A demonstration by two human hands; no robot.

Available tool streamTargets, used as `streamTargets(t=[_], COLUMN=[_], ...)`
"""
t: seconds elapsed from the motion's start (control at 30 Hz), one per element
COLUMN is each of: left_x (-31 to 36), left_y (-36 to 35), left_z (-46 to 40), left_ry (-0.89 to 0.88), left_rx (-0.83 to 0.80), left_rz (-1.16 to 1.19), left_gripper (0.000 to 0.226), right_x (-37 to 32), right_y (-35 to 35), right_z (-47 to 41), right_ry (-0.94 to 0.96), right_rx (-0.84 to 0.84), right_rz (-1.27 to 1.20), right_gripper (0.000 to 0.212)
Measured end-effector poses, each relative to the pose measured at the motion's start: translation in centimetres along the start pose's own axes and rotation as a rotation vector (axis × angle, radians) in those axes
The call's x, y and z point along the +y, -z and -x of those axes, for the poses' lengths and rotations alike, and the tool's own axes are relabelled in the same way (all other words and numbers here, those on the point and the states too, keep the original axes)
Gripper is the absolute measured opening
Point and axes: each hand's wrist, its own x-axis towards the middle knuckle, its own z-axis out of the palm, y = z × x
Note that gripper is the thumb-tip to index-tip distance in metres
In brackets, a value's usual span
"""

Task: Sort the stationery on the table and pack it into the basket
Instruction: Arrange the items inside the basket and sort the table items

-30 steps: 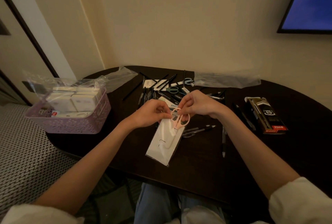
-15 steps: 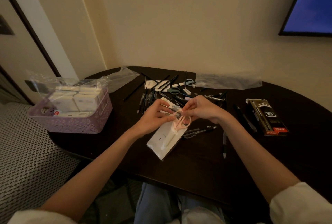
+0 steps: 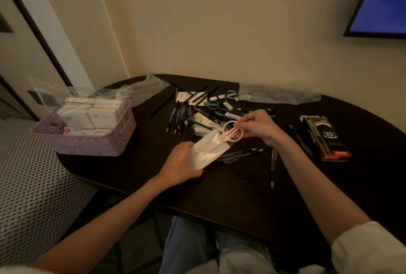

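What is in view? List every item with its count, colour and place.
basket: one, lilac, table's left end, holding white boxes
pink scissors: one, half inside white sleeve
blue-handled scissors: two, far pile
pens and pencils: many, dark, table centre
pen box: one, black, right
clear bags: two, far edge
table: one, dark
left hand: holds sleeve
right hand: pinches pink scissors

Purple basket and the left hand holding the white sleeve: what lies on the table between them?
In the head view, only bare dark table separates the purple basket from the left hand gripping the white sleeve; the pen pile lies farther back.
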Motion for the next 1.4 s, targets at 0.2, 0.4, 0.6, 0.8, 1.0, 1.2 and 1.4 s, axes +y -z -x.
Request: streamTargets(t=[0.2,0.4,0.6,0.8,1.0,1.2,1.4], left_x=[-0.3,0.1,0.2,0.1,0.3,0.4,0.7], left_y=[-0.1,0.0,0.0,-0.2,0.0,0.6,1.0], left_z=[-0.4,-0.4,-0.9,-1.1,-1.0,-1.1,-1.3], left_ry=[0.011,0.049,0.048,0.041,0.01,-0.008,-0.041], left_rx=[0.008,-0.042,-0.074,-0.072,-0.059,-0.035,-0.021], left_rz=[0.031,0.104,0.098,0.122,0.13,0.163,0.14], left_gripper=[0.085,0.088,0.089,0.089,0.087,0.085,0.085], right_x=[-0.5,-0.8,-1.1,-1.0,-1.0,-1.6,-1.6], right_y=[0.1,-0.4,-0.4,-0.7,-0.8,0.6,0.7], right_z=[0.1,0.6,1.0,1.2,1.1,1.1,0.7], right_ry=[0.013,0.036,0.085,0.087,0.038,0.001,-0.028], right_rx=[0.052,0.031,0.044,0.043,0.029,0.013,-0.006], right_rz=[0.044,0.06,0.09,0.121,0.08,-0.014,-0.077], right_gripper=[0.003,0.005,0.006,0.007,0.006,0.006,0.006])
